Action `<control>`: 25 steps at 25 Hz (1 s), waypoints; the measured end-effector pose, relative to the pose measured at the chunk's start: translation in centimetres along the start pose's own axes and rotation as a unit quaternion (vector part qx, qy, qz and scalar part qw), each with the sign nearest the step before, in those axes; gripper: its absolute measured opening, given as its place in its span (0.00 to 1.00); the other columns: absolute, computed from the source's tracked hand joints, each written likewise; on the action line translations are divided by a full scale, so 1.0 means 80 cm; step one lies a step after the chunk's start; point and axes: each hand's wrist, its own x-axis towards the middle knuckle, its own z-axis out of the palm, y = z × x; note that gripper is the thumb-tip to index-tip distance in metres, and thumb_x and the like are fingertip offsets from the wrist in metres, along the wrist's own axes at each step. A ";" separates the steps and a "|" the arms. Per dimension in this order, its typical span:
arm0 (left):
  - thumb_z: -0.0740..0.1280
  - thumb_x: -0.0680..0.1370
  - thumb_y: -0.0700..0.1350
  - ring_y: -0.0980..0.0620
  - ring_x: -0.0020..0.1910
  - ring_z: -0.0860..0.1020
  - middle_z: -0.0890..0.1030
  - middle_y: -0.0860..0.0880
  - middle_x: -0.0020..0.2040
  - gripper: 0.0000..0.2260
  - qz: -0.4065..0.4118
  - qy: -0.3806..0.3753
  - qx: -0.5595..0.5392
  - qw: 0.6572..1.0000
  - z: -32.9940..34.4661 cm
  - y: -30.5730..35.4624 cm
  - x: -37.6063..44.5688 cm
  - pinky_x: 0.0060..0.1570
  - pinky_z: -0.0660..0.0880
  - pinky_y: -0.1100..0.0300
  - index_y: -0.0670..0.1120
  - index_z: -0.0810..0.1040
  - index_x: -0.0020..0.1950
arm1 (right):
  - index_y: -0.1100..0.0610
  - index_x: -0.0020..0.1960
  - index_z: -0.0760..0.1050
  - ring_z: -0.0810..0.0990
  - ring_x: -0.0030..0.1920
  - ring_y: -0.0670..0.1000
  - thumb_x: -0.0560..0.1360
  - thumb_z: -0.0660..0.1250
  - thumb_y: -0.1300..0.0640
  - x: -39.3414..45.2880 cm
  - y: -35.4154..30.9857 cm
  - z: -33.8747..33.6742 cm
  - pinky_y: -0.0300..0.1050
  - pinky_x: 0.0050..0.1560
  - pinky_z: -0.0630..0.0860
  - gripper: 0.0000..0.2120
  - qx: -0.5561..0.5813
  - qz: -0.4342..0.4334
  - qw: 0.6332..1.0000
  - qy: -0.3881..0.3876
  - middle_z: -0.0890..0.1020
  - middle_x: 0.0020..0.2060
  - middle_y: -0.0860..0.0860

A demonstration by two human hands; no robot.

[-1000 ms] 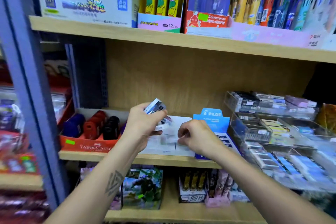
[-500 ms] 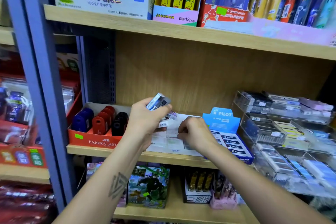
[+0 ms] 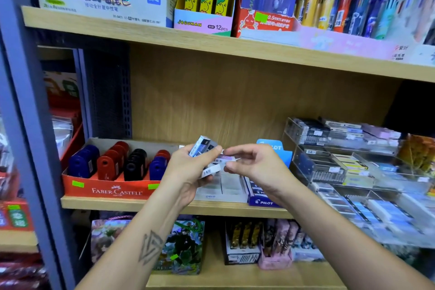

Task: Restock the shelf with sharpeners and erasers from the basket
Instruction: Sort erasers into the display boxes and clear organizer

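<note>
My left hand (image 3: 186, 172) grips a small bunch of wrapped erasers (image 3: 203, 146) in front of the middle shelf (image 3: 106, 205). One is blue and white on top, with white ones below it. My right hand (image 3: 256, 167) meets it from the right. Its thumb and fingertips pinch the end of a lilac-topped eraser (image 3: 223, 160) that sticks out of the bunch. Under both hands lies a white tray of erasers (image 3: 221, 189). The red Faber-Castell box (image 3: 113, 189) to the left holds blue, red and black sharpeners (image 3: 110, 165). No basket is in view.
A blue Pilot eraser box (image 3: 261, 201) stands right of the white tray. Clear acrylic bins (image 3: 341, 167) of erasers fill the right side. Pen boxes line the upper shelf (image 3: 211, 45). A grey upright post (image 3: 26, 125) stands at the left.
My right hand has lifted off the white tray and come up to the erasers in my left hand. The view has shifted closer and slightly left.
</note>
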 end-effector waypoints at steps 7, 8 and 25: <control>0.72 0.73 0.33 0.49 0.30 0.79 0.84 0.40 0.40 0.08 -0.059 -0.047 -0.047 0.996 0.022 -0.009 0.001 0.20 0.69 0.67 0.40 0.78 0.50 | 0.59 0.59 0.79 0.84 0.47 0.52 0.71 0.72 0.73 -0.006 0.008 -0.035 0.42 0.49 0.79 0.19 0.020 -0.012 0.999 0.033 0.84 0.54 0.56; 0.72 0.73 0.32 0.48 0.31 0.79 0.84 0.40 0.40 0.09 -0.051 -0.044 -0.046 0.997 0.025 -0.011 0.002 0.21 0.69 0.67 0.41 0.78 0.50 | 0.61 0.59 0.78 0.84 0.48 0.53 0.71 0.72 0.73 -0.007 0.009 -0.037 0.44 0.51 0.80 0.19 0.055 0.008 0.998 0.041 0.83 0.55 0.58; 0.75 0.73 0.38 0.49 0.29 0.78 0.82 0.42 0.37 0.08 -0.047 -0.161 0.021 0.986 0.245 -0.044 -0.037 0.21 0.70 0.66 0.41 0.80 0.50 | 0.51 0.49 0.84 0.82 0.46 0.44 0.71 0.77 0.59 -0.126 0.008 -0.279 0.45 0.51 0.80 0.09 -0.333 -0.032 0.930 0.153 0.85 0.45 0.44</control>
